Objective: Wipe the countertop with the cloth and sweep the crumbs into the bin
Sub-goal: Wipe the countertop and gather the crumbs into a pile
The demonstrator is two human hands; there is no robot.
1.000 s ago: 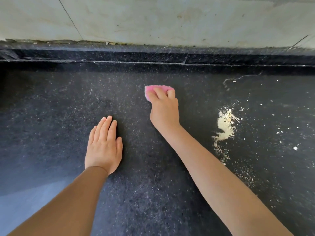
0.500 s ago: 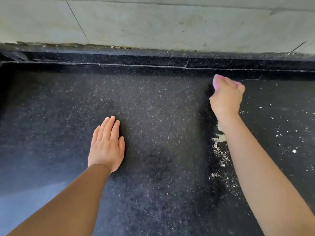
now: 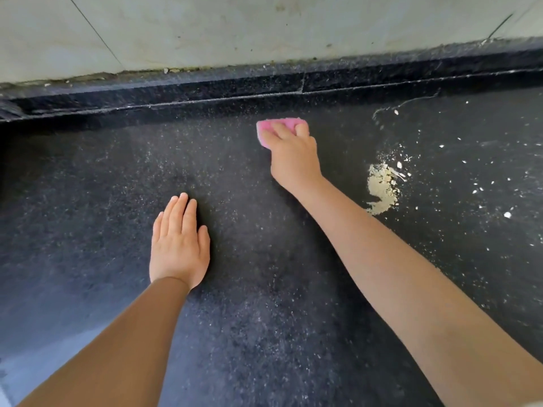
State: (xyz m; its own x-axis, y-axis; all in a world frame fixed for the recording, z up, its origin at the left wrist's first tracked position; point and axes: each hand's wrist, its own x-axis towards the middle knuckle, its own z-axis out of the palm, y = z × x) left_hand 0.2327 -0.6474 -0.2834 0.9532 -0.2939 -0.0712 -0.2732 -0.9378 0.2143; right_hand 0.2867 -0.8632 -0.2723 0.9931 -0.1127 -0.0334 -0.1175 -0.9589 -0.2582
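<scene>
A: Which step is this?
B: Wiping. The right hand has its grip curled over the pink cloth on the counter; the left hand lies flat, grasping nothing.
A: Next?
B: Probably sweep right, through the crumbs; no bin in view

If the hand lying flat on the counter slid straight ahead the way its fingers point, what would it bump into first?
The left hand would cross bare dark countertop and probably meet the raised back ledge under the wall first. The pink cloth lies off to its right, likely outside that line.
</scene>
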